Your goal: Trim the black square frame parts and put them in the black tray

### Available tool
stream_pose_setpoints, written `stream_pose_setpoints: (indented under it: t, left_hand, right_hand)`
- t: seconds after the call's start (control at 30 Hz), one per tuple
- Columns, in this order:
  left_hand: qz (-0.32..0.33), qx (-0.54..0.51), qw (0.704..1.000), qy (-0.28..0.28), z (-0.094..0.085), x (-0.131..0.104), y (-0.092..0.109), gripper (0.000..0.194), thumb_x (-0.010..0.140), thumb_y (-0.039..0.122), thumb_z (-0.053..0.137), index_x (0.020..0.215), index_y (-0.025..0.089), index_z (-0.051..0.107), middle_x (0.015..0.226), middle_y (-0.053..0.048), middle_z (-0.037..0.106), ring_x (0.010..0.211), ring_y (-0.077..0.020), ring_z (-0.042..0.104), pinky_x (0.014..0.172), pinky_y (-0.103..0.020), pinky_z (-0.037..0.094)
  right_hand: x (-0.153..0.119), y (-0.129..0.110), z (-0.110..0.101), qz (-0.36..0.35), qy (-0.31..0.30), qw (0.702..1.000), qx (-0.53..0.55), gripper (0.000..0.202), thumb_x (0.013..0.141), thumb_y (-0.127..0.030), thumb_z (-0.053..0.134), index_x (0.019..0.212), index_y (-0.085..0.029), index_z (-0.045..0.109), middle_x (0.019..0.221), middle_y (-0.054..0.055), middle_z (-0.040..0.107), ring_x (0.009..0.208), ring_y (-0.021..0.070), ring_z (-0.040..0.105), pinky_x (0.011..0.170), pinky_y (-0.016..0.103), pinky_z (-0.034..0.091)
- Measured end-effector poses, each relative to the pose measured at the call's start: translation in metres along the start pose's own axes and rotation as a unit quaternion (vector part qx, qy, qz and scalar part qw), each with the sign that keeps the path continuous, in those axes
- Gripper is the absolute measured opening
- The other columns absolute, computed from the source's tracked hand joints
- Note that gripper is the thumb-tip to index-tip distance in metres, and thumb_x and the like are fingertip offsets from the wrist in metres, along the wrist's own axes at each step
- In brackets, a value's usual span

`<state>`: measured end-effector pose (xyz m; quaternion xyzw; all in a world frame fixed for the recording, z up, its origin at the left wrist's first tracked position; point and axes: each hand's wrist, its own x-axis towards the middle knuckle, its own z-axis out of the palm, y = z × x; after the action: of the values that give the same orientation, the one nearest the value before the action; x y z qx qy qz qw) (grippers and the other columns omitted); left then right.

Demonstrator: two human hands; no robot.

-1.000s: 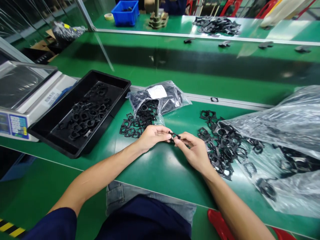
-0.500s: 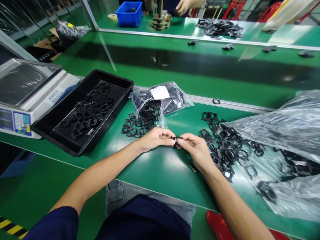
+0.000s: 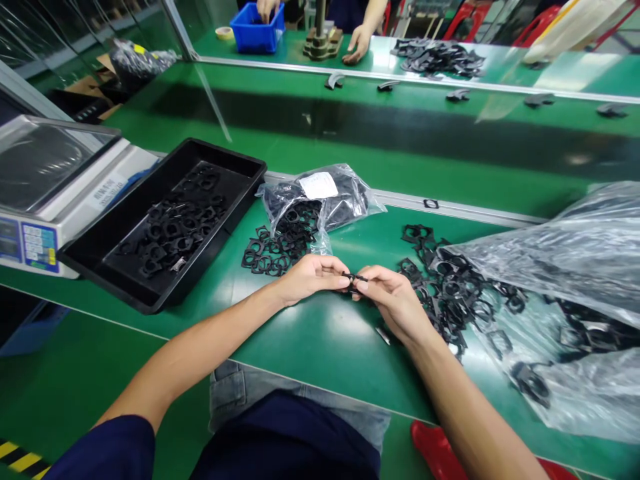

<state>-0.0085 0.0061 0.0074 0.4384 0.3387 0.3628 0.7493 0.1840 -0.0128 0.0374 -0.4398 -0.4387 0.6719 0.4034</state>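
Note:
Between my fingertips, over the green table, is a small black plastic part [image 3: 354,277]. My left hand [image 3: 316,279] pinches its left end, and my right hand [image 3: 390,293] pinches the right end. The fingers cover much of the part, so its full shape is hidden. Beyond my left hand lies a pile of black ring-shaped parts [image 3: 265,252], spilling from a labelled clear bag [image 3: 345,195]. To the right of my right hand spreads another heap of black ring-shaped parts [image 3: 450,287]. A thin dark piece [image 3: 383,335] rests on the table just below my right hand.
A black tray [image 3: 225,250] holding similar parts stands at left beside a weighing scale [image 3: 50,200]. A large plastic bag [image 3: 565,247] covers the right side. Single curved parts [image 3: 458,95] line the green strip ahead. Across it, a co-worker's hand [image 3: 357,44] rests near a blue bin [image 3: 255,37].
The part between my fingers has tilted slightly; my hands have barely moved. Across the strip, the co-worker's hands have shifted, one into the blue bin, and another curved part now lies on the strip.

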Motion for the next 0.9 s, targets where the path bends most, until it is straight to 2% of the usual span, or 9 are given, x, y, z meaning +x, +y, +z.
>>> stream_pose_setpoints:
  t: [0.07,0.17,0.43,0.6,0.77,0.9]
  left_hand:
    - [0.010,-0.008,1.000,0.021,0.002,0.000,-0.002,0.042,0.065,0.040,0.091,0.089,0.011,0.073,0.079,-0.005,0.074,0.072,-0.0129,0.068,0.077,-0.028,0.055]
    - [0.005,-0.006,1.000,0.024,0.003,-0.001,-0.002,0.040,0.065,0.040,0.090,0.087,0.010,0.074,0.077,-0.005,0.074,0.071,-0.0140,0.070,0.075,-0.028,0.056]
    - [-0.030,0.010,0.999,-0.038,0.001,-0.004,0.005,0.033,0.066,0.033,0.090,0.085,0.010,0.075,0.077,-0.006,0.075,0.071,-0.0126,0.069,0.073,-0.025,0.055]
    - [-0.004,0.000,1.000,0.009,0.007,-0.003,-0.002,0.040,0.065,0.037,0.091,0.089,0.011,0.073,0.079,-0.006,0.076,0.073,-0.0146,0.072,0.074,-0.026,0.056]
    - [0.043,0.028,0.996,0.074,0.008,-0.001,-0.006,0.038,0.066,0.040,0.089,0.083,0.011,0.073,0.071,-0.005,0.073,0.064,-0.0148,0.070,0.066,-0.027,0.056]
    - [0.072,0.032,0.990,0.120,0.010,-0.001,-0.005,0.037,0.065,0.041,0.089,0.079,0.012,0.072,0.069,-0.003,0.071,0.061,-0.0129,0.067,0.063,-0.025,0.054]
  right_hand:
    - [0.001,0.002,-0.001,0.004,0.004,1.000,0.006,0.031,0.064,-0.043,0.092,0.070,-0.020,0.073,0.069,0.000,0.070,0.061,0.0119,0.062,0.065,0.027,0.053]
    - [0.001,0.004,-0.001,0.012,0.005,1.000,0.015,0.031,0.062,-0.041,0.093,0.069,-0.019,0.073,0.068,0.000,0.071,0.058,0.0113,0.061,0.063,0.026,0.053]
    - [0.001,0.005,0.001,0.013,0.009,1.000,0.017,0.029,0.062,-0.039,0.092,0.073,-0.019,0.074,0.066,0.000,0.070,0.058,0.0129,0.063,0.060,0.027,0.053]
    - [0.002,0.007,-0.002,-0.015,0.045,0.999,0.006,0.032,0.063,-0.042,0.092,0.073,-0.019,0.072,0.066,0.000,0.068,0.059,0.0130,0.062,0.061,0.028,0.054]
    - [0.000,0.007,0.003,-0.035,0.084,0.996,-0.005,0.037,0.061,-0.045,0.092,0.071,-0.020,0.067,0.067,-0.001,0.065,0.057,0.0116,0.058,0.061,0.028,0.054]
    - [-0.002,0.007,0.008,-0.036,0.092,0.995,-0.009,0.041,0.059,-0.047,0.094,0.068,-0.021,0.064,0.063,-0.003,0.062,0.055,0.0111,0.058,0.059,0.026,0.053]
